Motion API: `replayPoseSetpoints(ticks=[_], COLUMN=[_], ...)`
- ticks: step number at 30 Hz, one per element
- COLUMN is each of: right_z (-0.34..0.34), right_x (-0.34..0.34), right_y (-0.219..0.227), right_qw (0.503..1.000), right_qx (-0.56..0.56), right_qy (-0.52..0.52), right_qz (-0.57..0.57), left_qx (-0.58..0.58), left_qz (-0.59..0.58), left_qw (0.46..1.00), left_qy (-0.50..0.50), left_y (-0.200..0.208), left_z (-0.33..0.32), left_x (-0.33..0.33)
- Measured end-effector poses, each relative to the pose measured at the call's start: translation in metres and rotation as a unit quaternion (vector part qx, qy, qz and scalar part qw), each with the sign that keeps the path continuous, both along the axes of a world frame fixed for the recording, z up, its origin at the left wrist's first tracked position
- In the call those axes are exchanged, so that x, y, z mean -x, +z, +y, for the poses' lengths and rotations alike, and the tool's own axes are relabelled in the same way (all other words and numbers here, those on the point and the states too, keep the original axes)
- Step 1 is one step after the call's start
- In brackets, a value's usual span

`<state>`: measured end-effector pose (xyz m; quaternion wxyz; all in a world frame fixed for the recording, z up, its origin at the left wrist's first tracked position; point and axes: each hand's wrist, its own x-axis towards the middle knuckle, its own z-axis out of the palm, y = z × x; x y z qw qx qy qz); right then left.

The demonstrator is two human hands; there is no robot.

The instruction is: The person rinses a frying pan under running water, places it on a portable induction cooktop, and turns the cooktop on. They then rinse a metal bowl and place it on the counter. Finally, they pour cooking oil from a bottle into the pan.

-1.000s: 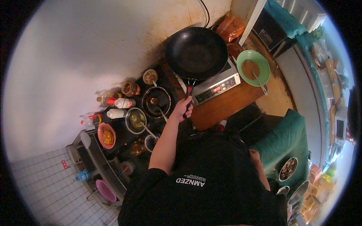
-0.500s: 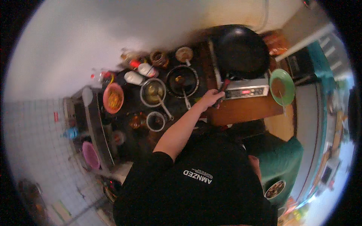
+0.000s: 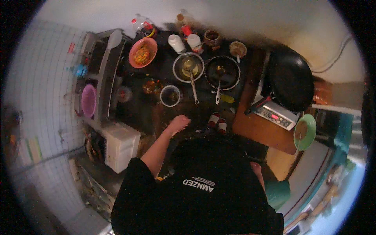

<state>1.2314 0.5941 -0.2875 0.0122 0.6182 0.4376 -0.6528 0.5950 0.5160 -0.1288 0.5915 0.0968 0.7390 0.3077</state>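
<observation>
My left hand (image 3: 179,123) hangs just this side of the dark counter, nearest a small round container (image 3: 170,96). Its fingers are loosely apart, and nothing shows in them. Only part of my right hand (image 3: 256,169) shows beside my shirt, its fingers hidden. At the right, a black wok (image 3: 293,80) rests on an induction cooker (image 3: 279,115), its handle (image 3: 259,105) toward me. Left of it are a black-rimmed pan (image 3: 229,80) with a white-handled spoon (image 3: 218,92) and a metal pot (image 3: 176,72) with a ladle (image 3: 194,89).
A pink bowl of chopped food (image 3: 141,54) sits back left near white bottles (image 3: 176,44). A green bowl (image 3: 310,131) stands right of the cooker. A metal shelf (image 3: 105,78) holding a purple basin (image 3: 89,100) and a white box (image 3: 121,147) are on the left.
My left hand has let go of the wok handle and moved left, toward me. The view has swung left, so the counter things appear farther right.
</observation>
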Motion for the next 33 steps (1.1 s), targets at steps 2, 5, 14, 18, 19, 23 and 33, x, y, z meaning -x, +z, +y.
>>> replayPoseSetpoints(ticks=[2,5,14,18,19,23,33], right_z=[0.030,0.059,0.101,0.120,0.121,0.120,0.067], right_x=[0.014,0.058,0.131,0.141,0.154,0.220,0.496], right_y=[0.008,0.032,0.022,-0.041,-0.050,-0.021,0.017], right_qw=[0.999,0.952,0.978,0.949,0.935,0.933,0.822], right_qx=[0.020,0.228,0.068,-0.057,-0.107,-0.087,-0.215], right_qy=[0.028,-0.123,0.198,0.310,0.335,0.340,0.526], right_qz=[0.034,0.160,0.020,-0.032,-0.039,-0.079,0.029], left_qx=[0.034,0.105,0.076,0.099,0.101,0.052,-0.009], left_qz=[0.084,0.056,0.003,-0.027,-0.054,-0.082,0.002], left_qw=[0.991,0.957,0.933,0.919,0.920,0.890,0.845], left_qy=[0.095,0.263,0.352,0.380,0.375,0.446,0.535], left_y=[0.001,0.002,-0.011,-0.029,-0.038,-0.073,-0.072], left_z=[-0.058,-0.133,-0.294,-0.331,-0.339,-0.380,-0.459], left_x=[0.008,-0.004,-0.084,-0.100,-0.094,-0.062,0.091])
